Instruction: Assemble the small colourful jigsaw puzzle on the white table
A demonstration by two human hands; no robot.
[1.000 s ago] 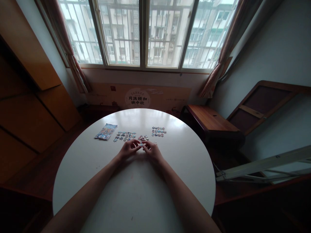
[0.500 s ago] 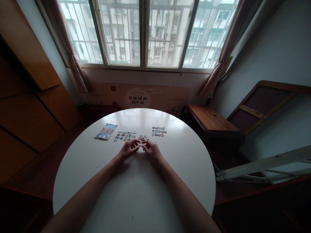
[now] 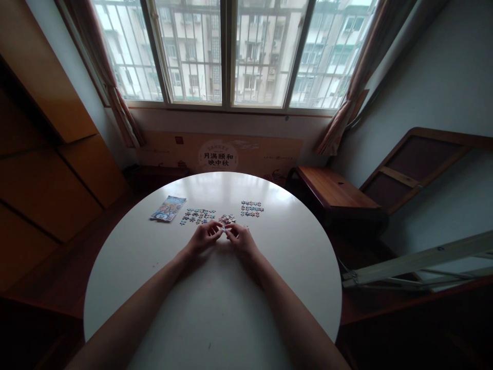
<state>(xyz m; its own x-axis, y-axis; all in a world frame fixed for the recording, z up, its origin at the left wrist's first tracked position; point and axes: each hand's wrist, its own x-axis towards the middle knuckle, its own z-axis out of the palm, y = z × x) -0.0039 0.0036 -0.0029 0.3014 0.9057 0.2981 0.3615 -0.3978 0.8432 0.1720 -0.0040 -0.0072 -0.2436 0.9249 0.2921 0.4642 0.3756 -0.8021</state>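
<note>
Between my two hands a small light-blue and white jigsaw puzzle piece (image 3: 224, 229) is pinched just above the table. My left hand (image 3: 204, 236) grips it from the left with curled fingers, and my right hand (image 3: 241, 238) holds its other side with thumb and fingertips. Right behind the fingers lies a small heap of puzzle pieces (image 3: 228, 219). Loose puzzle pieces (image 3: 197, 216) are spread in rows behind my left hand. Another group of puzzle pieces (image 3: 252, 208) lies in rows beyond my right hand.
A colourful printed packet (image 3: 168, 209) lies at the far left of the round white table (image 3: 215, 308). Beyond the table's right edge stands a low wooden bench (image 3: 339, 188). A pale metal frame (image 3: 416, 259) leans at the lower right.
Both hands stay in almost the same spot, still holding the puzzle piece, which appears slightly turned between the fingertips. The other pieces and the packet have not moved.
</note>
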